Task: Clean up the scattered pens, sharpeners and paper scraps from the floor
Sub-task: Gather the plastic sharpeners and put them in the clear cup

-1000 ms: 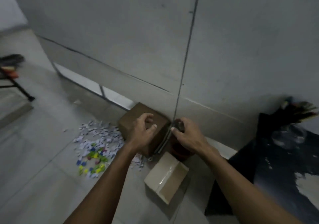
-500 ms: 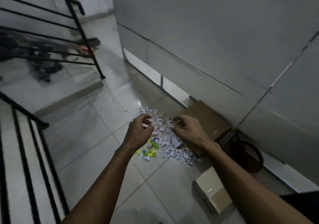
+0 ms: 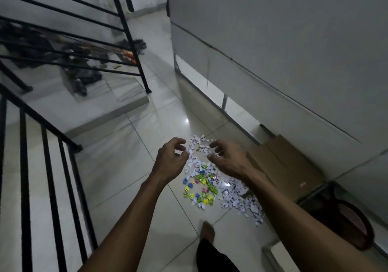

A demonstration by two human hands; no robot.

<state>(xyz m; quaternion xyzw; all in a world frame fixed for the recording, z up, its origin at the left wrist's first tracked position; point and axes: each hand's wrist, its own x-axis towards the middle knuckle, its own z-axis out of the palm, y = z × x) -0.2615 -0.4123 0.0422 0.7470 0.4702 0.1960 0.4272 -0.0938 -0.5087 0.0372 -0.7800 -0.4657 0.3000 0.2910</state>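
A heap of white paper scraps [image 3: 238,194] lies on the tiled floor, with several small green, blue and pink sharpeners [image 3: 200,190] mixed into its left side. My left hand [image 3: 171,159] hovers above the heap's far left edge, fingers curled and apart, holding nothing. My right hand [image 3: 225,158] hovers just right of it, fingers spread, also with nothing in it. No pens show among the scraps.
A brown cardboard box [image 3: 283,164] leans against the grey wall at the right. A dark round basket [image 3: 346,221] and a pale box [image 3: 277,255] sit lower right. Black stair railings [image 3: 52,166] run along the left. My bare foot [image 3: 207,229] stands near the heap.
The view has swung left from the boxes to the scrap heap. Both hands left the brown box and now hover apart over the scraps, fingers more spread.
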